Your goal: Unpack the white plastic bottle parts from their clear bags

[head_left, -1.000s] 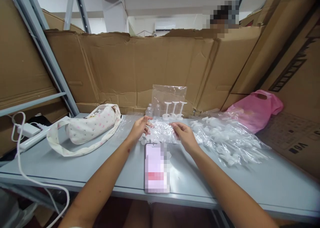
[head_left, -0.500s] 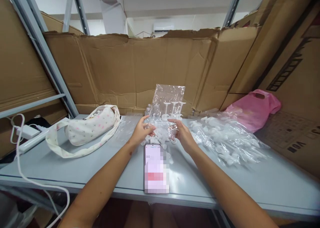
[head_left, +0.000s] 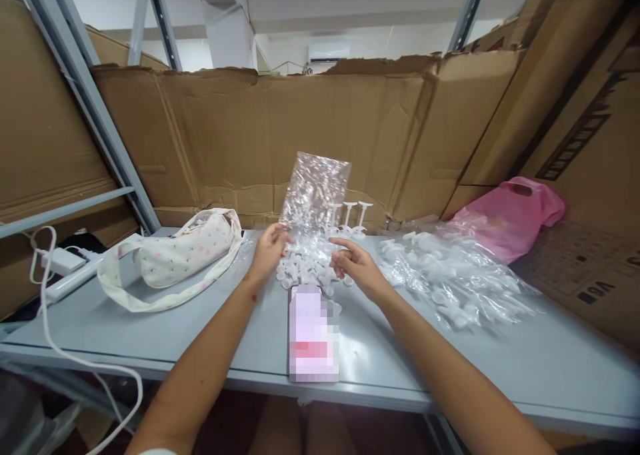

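Lifting upright in the middle of our view is a clear plastic bag (head_left: pixel 316 192), crinkled and shiny, its top edge tilted down a little toward the right. We have it between our two hands, its lower part level with the fingers and the rest rising above them. Our left hand (head_left: pixel 270 250) lies just beside the bag's lower left edge, thumb and fingers bent together and pinching the film there. Our right hand (head_left: pixel 356 265) is at the lower right, forefinger reaching toward the bag and the other fingers curled under; we cannot tell whether it grips the film or only touches it.

Below the bag, between our hands, we see a heap of small white plastic pieces (head_left: pixel 306 270) on the grey table (head_left: pixel 400 355). Nearer to us, just in front of the heap, a phone (head_left: pixel 314 335) lies with its screen up and mostly blurred. Behind the right hand stand three white uprights (head_left: pixel 351 216), the leftmost partly seen through the bag. Farther to our right we have a big clear sack (head_left: pixel 445 275) full of white pieces, with a pink bag (head_left: pixel 510 218) just behind it. Well off to our left lies a patterned cloth pouch (head_left: pixel 187 252) with its strap looped on the table.
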### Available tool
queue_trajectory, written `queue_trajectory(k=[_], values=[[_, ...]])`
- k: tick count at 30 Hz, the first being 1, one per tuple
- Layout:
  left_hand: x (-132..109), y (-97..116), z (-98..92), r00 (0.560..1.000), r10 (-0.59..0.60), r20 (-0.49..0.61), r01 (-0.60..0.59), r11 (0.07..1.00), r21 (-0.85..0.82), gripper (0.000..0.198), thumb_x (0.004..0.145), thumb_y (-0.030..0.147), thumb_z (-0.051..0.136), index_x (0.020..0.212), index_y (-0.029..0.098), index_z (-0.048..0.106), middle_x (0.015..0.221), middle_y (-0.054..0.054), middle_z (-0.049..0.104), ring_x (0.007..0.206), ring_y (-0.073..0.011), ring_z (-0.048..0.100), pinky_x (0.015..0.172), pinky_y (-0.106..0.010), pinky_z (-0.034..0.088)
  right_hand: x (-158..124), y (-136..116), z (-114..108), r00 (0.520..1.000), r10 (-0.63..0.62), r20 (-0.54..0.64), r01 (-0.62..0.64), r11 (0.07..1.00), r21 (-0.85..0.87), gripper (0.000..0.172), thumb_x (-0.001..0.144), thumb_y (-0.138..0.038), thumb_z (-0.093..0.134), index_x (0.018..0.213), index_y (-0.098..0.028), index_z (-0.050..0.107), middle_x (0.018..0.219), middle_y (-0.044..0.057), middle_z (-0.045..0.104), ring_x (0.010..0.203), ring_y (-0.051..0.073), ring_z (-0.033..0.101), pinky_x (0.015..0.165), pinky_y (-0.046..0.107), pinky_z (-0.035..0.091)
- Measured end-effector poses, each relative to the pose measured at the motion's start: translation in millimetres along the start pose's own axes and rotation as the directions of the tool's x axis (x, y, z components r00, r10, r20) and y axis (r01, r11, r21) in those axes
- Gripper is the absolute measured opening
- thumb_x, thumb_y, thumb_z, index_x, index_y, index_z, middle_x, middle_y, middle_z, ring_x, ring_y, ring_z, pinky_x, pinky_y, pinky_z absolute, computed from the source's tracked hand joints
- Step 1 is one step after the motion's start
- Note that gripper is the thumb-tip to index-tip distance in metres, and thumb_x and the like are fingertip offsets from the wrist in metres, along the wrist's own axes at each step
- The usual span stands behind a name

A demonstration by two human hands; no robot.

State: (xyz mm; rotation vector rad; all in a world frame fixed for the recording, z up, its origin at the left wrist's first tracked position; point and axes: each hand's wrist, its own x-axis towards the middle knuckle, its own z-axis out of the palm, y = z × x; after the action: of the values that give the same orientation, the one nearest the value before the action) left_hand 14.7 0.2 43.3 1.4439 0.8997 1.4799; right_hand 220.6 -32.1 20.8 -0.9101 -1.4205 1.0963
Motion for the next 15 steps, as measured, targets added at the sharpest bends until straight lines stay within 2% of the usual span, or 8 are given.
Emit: queue_trajectory(k=[3, 5, 7, 10, 13, 15], values=[[5.0, 13.4, -22.4, 0.983, 0.064, -0.173, -0.053, 0.996, 0.070, 0.031, 0.075, 0.028, 0.056, 0.103, 0.015, 0.053, 0.068, 0.001, 0.058, 0.044, -0.0031, 0.040, 0.042, -0.016, 0.029, -0.4, -2.8, -8.3, 0.999, -0.016, -0.038, 0.017, 1.000, 0.008, 0.056, 0.071, -0.048, 0.062, 0.115, -0.016, 0.050, 0.066, -0.001, 0.060, 0.052, 0.011, 0.051, 0.053, 0.027, 0.041], [4.7, 21.4, -39.8, 0.970, 0.053, -0.239, -0.017, 0.988, 0.150, 0.039, 0.073, 0.028, 0.056, 0.109, 0.015, 0.051, 0.066, 0.001, 0.059, 0.044, -0.0043, 0.041, 0.043, -0.016, 0.030, -0.7, -5.7, -12.6, 0.997, -0.029, -0.077, 0.028, 0.999, -0.015, 0.052, 0.072, -0.047, 0.062, 0.113, -0.017, 0.052, 0.065, -0.001, 0.060, 0.052, 0.011, 0.052, 0.054, 0.027, 0.041], [1.0, 24.5, -57.9, 0.968, 0.005, -0.251, 0.059, 0.968, 0.246, 0.047, 0.072, 0.028, 0.057, 0.115, 0.015, 0.048, 0.065, 0.000, 0.060, 0.043, -0.0050, 0.041, 0.043, -0.017, 0.031, -1.2, -8.9, -15.0, 0.995, -0.034, -0.096, 0.029, 0.999, -0.046, 0.048, 0.073, -0.046, 0.061, 0.110, -0.017, 0.053, 0.065, -0.001, 0.060, 0.052, 0.011, 0.052, 0.054, 0.027, 0.040], [-8.4, 17.1, -85.3, 0.959, -0.035, -0.282, 0.150, 0.905, 0.398, 0.055, 0.070, 0.029, 0.056, 0.121, 0.016, 0.043, 0.063, 0.001, 0.059, 0.041, -0.0064, 0.041, 0.044, -0.018, 0.033, -1.9, -12.1, -16.4, 0.994, -0.035, -0.105, 0.028, 0.997, -0.073, 0.044, 0.073, -0.046, 0.060, 0.106, -0.017, 0.055, 0.064, -0.001, 0.060, 0.052, 0.011, 0.051, 0.053, 0.027, 0.040], [-18.9, 3.6, -108.6, 0.959, -0.101, -0.265, 0.233, 0.814, 0.533, 0.058, 0.071, 0.031, 0.054, 0.124, 0.016, 0.039, 0.059, 0.003, 0.056, 0.042, -0.0088, 0.044, 0.046, -0.020, 0.034, -2.0, -12.2, -17.0, 0.993, -0.046, -0.111, 0.038, 0.996, -0.077, 0.043, 0.073, -0.046, 0.060, 0.103, -0.017, 0.055, 0.063, -0.001, 0.060, 0.051, 0.011, 0.051, 0.052, 0.027, 0.039], [-25.0, -2.0, -117.7, 0.953, -0.154, -0.262, 0.289, 0.724, 0.626, 0.057, 0.073, 0.032, 0.052, 0.126, 0.017, 0.037, 0.059, 0.003, 0.057, 0.045, -0.0111, 0.047, 0.049, -0.021, 0.037, -1.7, -11.1, -17.2, 0.992, -0.050, -0.113, 0.041, 0.996, -0.078, 0.042, 0.073, -0.047, 0.060, 0.102, -0.017, 0.056, 0.063, -0.001, 0.060, 0.051, 0.011, 0.052, 0.052, 0.027, 0.039]])
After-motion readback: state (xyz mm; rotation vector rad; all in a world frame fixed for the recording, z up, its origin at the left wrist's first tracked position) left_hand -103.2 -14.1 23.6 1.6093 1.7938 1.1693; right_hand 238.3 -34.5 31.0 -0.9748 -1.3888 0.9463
